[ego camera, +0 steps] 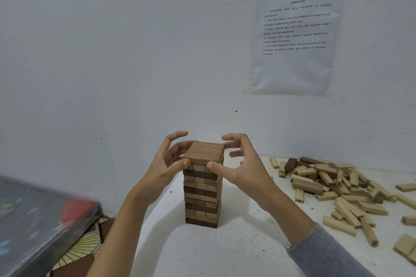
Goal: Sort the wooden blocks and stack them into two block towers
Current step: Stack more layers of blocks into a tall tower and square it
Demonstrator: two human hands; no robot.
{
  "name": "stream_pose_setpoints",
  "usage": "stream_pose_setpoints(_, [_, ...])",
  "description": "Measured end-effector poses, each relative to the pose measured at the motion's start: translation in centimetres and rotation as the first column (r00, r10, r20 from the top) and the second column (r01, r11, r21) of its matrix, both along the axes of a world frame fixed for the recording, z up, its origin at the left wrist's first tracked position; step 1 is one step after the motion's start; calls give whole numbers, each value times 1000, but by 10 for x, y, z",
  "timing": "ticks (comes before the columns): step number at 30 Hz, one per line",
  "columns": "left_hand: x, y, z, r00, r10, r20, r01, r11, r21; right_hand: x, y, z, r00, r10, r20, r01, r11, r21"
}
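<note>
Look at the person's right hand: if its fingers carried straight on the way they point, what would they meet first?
The top layer of the block tower. The right hand curls leftward around it, thumb seemingly on the tower's front; whether the fingertips touch it is unclear from this angle.

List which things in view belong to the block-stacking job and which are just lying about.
Job: block tower; pile of loose blocks to its right; left hand and right hand, both holding the tower's top; white table.
Lying about: printed sheet on the wall; wrapped box at left; patterned mat by the box.
</note>
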State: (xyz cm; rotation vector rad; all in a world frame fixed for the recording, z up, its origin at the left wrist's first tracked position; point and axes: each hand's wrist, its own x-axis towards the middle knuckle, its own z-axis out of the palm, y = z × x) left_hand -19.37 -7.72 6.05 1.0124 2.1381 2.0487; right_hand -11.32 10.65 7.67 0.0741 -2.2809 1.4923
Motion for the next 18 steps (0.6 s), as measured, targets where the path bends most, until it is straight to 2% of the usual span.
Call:
stream_pose_setpoints(3, [2, -2, 4, 1000, -9, 14, 9, 999, -50, 1, -1, 1, 999, 30, 35, -31, 999, 13])
stream_pose_setpoints(5, [4, -3, 9, 999, 0, 50, 0, 1000, -12, 4, -4, 3, 995, 78, 65, -77, 997, -21])
stream_pose_setpoints(9, [17, 7, 15, 979, 105, 176, -134, 978, 159, 14, -15, 9, 981, 175, 85, -141, 940, -309])
stream_pose_setpoints(13, [29, 22, 13, 932, 186, 311, -245, 956, 162, 13, -32, 0, 978, 162, 135, -80, 876, -475])
stream_pose_setpoints(18, [40, 34, 10, 906, 192, 377, -236, 969, 72, -4, -58, -17, 975, 90, 205, 27, 863, -504])
